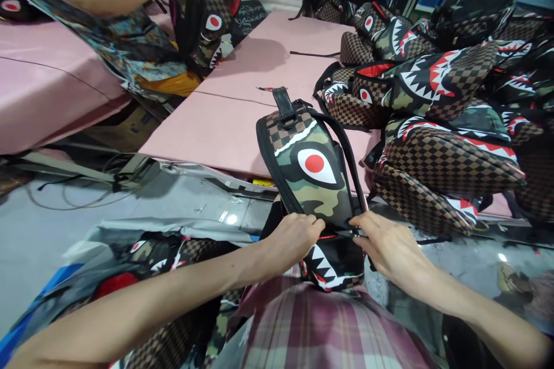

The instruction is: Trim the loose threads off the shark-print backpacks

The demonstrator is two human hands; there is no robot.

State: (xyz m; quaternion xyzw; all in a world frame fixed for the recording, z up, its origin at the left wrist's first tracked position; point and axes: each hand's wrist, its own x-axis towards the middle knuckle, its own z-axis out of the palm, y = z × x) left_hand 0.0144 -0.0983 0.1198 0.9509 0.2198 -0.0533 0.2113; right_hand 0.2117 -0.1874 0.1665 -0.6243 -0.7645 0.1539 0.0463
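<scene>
Camouflage backpack between both hands' fingers.

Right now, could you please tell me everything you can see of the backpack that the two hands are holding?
The backpack stands upright at the near edge of the pink table, leaning toward the person. Its smooth, slightly glossy panel shows green camouflage with a white-and-red shark eye, a brown checkered top, black edge binding and a black top handle. Red-and-white shark teeth run across the lower part. The left hand and right hand pinch it along a dark seam, possibly a zipper, just below the eye.
</scene>
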